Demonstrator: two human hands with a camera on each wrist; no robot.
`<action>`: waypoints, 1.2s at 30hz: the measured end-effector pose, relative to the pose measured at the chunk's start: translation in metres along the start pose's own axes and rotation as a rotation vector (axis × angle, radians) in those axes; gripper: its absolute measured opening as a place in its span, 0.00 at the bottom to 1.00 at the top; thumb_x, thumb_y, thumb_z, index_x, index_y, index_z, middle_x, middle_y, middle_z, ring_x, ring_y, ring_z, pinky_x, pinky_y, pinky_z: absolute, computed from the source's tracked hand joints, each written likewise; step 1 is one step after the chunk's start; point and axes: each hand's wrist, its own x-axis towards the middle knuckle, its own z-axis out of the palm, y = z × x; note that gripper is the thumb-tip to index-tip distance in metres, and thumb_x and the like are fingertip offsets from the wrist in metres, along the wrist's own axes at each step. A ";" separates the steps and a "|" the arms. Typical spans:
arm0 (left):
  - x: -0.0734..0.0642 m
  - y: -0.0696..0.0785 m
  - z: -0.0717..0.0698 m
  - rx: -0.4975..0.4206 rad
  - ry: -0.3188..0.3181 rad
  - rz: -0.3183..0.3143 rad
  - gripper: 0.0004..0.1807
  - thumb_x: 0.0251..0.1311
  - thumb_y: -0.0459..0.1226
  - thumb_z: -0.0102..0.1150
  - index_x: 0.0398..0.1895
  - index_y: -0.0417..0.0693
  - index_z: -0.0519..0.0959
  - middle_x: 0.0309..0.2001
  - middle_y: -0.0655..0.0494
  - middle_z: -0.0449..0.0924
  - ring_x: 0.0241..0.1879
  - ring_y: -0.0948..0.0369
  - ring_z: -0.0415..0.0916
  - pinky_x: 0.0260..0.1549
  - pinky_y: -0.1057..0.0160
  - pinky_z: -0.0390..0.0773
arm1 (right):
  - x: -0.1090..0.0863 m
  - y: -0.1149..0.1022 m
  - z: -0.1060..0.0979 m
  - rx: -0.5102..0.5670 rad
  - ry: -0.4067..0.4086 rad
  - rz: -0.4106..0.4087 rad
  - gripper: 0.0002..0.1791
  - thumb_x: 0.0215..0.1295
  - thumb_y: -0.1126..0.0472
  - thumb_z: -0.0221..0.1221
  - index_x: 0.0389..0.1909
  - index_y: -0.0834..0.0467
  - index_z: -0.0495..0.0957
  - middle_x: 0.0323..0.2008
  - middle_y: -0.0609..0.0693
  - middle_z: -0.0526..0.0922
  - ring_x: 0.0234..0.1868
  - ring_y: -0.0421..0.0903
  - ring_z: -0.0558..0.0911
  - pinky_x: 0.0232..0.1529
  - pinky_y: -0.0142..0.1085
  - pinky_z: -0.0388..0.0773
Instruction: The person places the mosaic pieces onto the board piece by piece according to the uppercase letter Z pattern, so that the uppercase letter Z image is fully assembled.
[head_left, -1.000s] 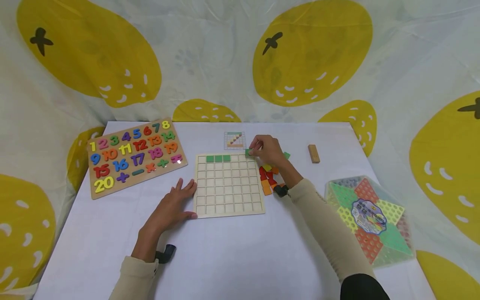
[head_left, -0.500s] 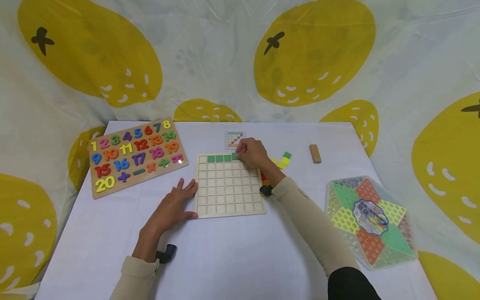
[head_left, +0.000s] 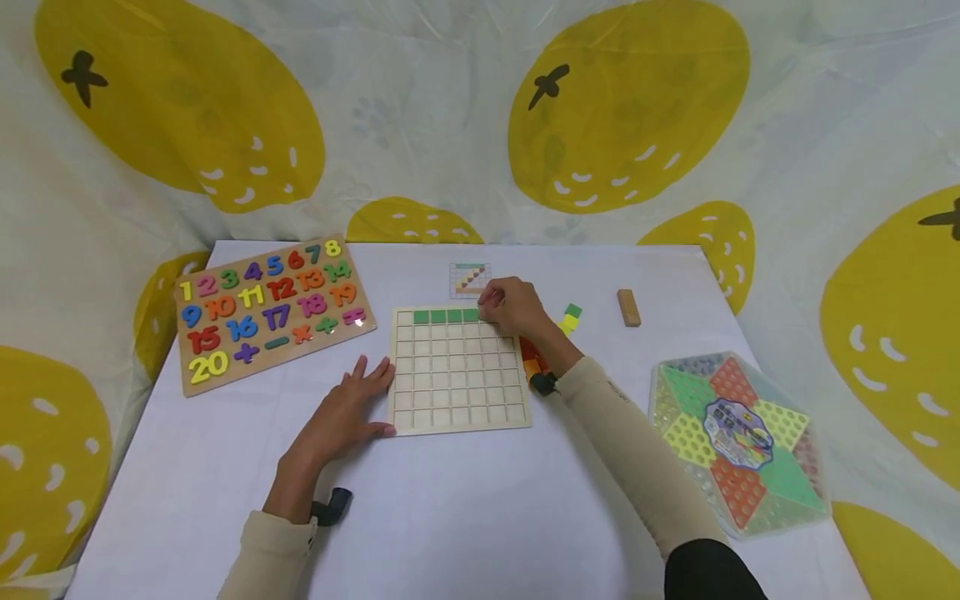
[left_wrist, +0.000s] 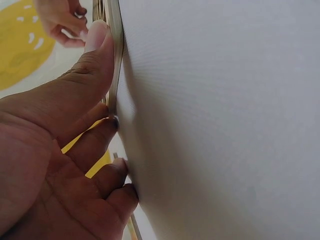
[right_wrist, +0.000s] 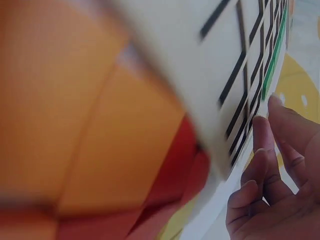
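A pale wooden grid board (head_left: 452, 375) lies on the white table. Green square tiles (head_left: 447, 317) fill several neighbouring cells of its far row, while the far left cell is bare wood. My left hand (head_left: 348, 414) rests with fingers spread and thumb extended against the board's left edge; the left wrist view has the thumb (left_wrist: 100, 55) on that edge. Over the right part of the far row is my right hand (head_left: 519, 308). In the right wrist view its loosely bent fingers (right_wrist: 262, 165) are beside the end of the green row, with no tile visible between them.
A printed pattern card (head_left: 470, 281) lies behind the board. Right of it are red and orange tiles (head_left: 532, 365), partly under the forearm, plus yellow and green tiles (head_left: 572, 317). A wooden block (head_left: 628, 307), a star-patterned game box (head_left: 738, 442) and a number puzzle (head_left: 273, 317) lie farther out.
The right hand has carried a green tile leftward to the far row, extending the green run there, and has since drawn slightly right, off it. The left hand has stayed put.
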 end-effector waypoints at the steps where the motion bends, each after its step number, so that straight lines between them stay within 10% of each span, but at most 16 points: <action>1: 0.000 0.000 0.000 0.003 0.000 -0.001 0.57 0.50 0.43 0.84 0.83 0.51 0.61 0.84 0.53 0.54 0.86 0.39 0.39 0.79 0.30 0.50 | -0.002 0.003 -0.003 0.013 0.009 0.006 0.03 0.68 0.59 0.71 0.39 0.52 0.86 0.36 0.51 0.86 0.40 0.51 0.82 0.39 0.41 0.79; 21: 0.001 0.000 0.001 0.001 0.001 0.001 0.57 0.49 0.41 0.85 0.83 0.50 0.61 0.84 0.53 0.55 0.86 0.39 0.39 0.78 0.29 0.51 | -0.039 0.090 -0.081 -0.087 0.169 0.210 0.12 0.69 0.59 0.71 0.50 0.59 0.85 0.44 0.59 0.86 0.44 0.55 0.79 0.39 0.38 0.75; 36: 0.001 -0.001 0.003 -0.006 0.015 0.008 0.57 0.49 0.41 0.84 0.82 0.50 0.61 0.84 0.53 0.55 0.86 0.39 0.39 0.79 0.31 0.49 | -0.038 0.101 -0.083 -0.111 0.135 0.261 0.10 0.68 0.59 0.70 0.46 0.59 0.83 0.39 0.56 0.82 0.40 0.52 0.77 0.36 0.36 0.74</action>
